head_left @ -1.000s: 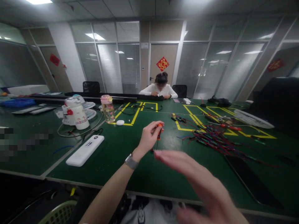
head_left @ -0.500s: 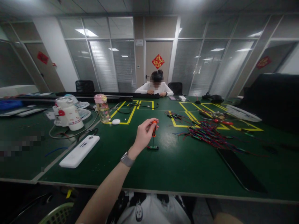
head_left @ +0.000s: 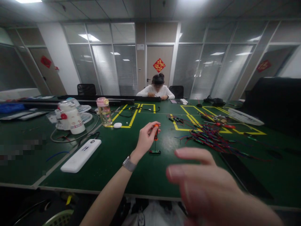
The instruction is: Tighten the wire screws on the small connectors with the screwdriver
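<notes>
My left hand [head_left: 147,137] grips a screwdriver [head_left: 156,133] with an orange and black handle, held upright. Its thin shaft points down at a small green-and-black circuit piece [head_left: 155,152] on the green table, and the tip seems to touch it. Large and blurred, my right hand [head_left: 211,185] is close to the camera at lower right. Its fingers are stretched forward and apart, with nothing seen in them. It is over the near part of the table, to the right of the circuit piece.
Right of centre lies a tangled pile of wired boards [head_left: 209,136], with a black phone [head_left: 244,172] nearer me. On the left are a white power bank [head_left: 81,156], a white bottle [head_left: 72,121] and a pink-lidded bottle [head_left: 104,113]. A person [head_left: 156,89] sits opposite.
My right hand has come into view from the lower right. My left hand still holds the screwdriver on the circuit piece. The view has tilted up slightly.
</notes>
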